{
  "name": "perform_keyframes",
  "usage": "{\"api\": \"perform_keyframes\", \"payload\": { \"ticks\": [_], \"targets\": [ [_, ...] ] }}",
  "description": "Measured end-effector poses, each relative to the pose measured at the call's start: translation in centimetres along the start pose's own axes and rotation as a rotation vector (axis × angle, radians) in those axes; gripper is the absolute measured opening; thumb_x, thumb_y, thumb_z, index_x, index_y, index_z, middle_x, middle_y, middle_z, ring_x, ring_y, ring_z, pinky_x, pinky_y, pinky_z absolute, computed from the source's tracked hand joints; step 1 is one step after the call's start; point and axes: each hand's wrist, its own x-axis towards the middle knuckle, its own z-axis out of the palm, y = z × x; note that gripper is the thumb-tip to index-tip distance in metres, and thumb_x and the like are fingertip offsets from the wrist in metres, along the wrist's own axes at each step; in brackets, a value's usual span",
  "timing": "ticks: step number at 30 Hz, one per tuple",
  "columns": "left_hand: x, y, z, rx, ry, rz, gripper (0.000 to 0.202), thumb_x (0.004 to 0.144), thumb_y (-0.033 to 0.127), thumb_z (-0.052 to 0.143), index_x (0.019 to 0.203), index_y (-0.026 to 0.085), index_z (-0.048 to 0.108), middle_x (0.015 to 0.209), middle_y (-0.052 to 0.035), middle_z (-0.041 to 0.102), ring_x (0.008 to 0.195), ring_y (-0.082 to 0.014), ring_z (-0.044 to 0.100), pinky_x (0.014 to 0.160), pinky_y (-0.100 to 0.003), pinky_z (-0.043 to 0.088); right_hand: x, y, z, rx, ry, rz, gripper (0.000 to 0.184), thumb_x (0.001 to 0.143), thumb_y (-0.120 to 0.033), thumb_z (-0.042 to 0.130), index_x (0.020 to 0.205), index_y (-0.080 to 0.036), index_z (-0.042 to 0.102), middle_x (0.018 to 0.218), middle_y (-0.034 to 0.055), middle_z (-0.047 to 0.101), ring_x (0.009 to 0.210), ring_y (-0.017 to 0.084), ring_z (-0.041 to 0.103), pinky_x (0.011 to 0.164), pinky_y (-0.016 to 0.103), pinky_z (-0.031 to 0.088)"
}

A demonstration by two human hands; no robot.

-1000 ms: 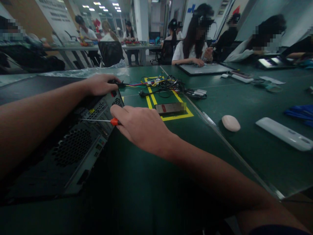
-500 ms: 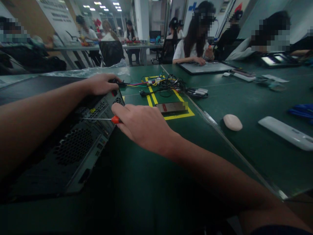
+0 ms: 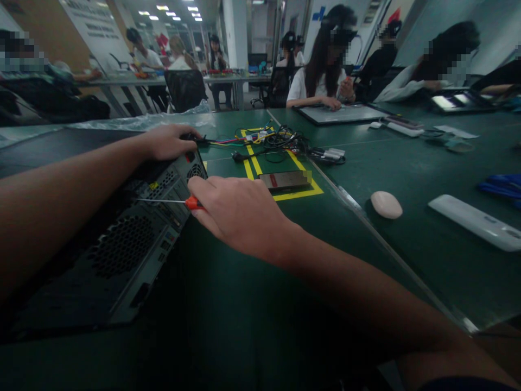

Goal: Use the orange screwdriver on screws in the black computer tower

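A black computer case lies on the table at the left, its rear panel with a honeycomb fan grille turned toward me. My left hand is closed over the case's far corner, thumb and fingers around the edge. In my right hand is a screwdriver with an orange handle, held in closed fingers. Its thin shaft points left across the rear panel, near a small yellow mark. The tip lies close to the case in shadow; whether it touches a screw I cannot tell.
Beyond the case lies a bundle of cables. A dark flat box sits inside yellow tape. To the right are a pale mouse, a long white device and blue cable. Co-workers sit across the table.
Both hands keep nearly the same place. The screwdriver handle and right hand have shifted very slightly downward; the left hand stays on the case.
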Motion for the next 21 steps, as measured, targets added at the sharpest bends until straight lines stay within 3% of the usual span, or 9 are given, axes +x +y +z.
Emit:
{"api": "perform_keyframes", "payload": {
  "ticks": [7,15,21],
  "targets": [
    [0.13,-0.18,0.07,0.028,0.018,0.022,0.067,0.084,0.051,0.051,0.141,0.020,0.065,0.132,-0.0116,0.067,0.118,-0.0319,0.061,0.108,-0.043,0.045,-0.09,-0.22,-0.28,0.006,-0.012,0.006,0.028,0.108,-0.030,0.042,0.114,-0.018,0.067,0.108,0.0051,0.076,0.094,0.025,0.073,0.062,0.035,0.041],
    [0.14,-0.09,0.00,0.008,-0.009,0.011,0.065,0.086,0.048,0.051,0.143,0.019,0.063,0.119,-0.0107,0.070,0.105,-0.0290,0.064,0.101,-0.042,0.049,0.03,-0.49,0.06,0.067,-0.015,0.011,0.039,0.109,-0.037,0.039,0.102,-0.017,0.071,0.103,0.0071,0.076,0.093,0.025,0.073,0.060,0.035,0.035],
    [0.22,-0.20,0.12,0.009,0.006,0.017,0.063,0.087,0.047,0.052,0.142,0.019,0.064,0.121,-0.0104,0.070,0.106,-0.0285,0.064,0.101,-0.041,0.049,-0.09,-0.28,0.34,0.044,0.028,0.000,0.031,0.106,-0.037,0.049,0.123,-0.016,0.063,0.106,0.0056,0.077,0.088,0.026,0.073,0.057,0.035,0.034]
  ]
}}
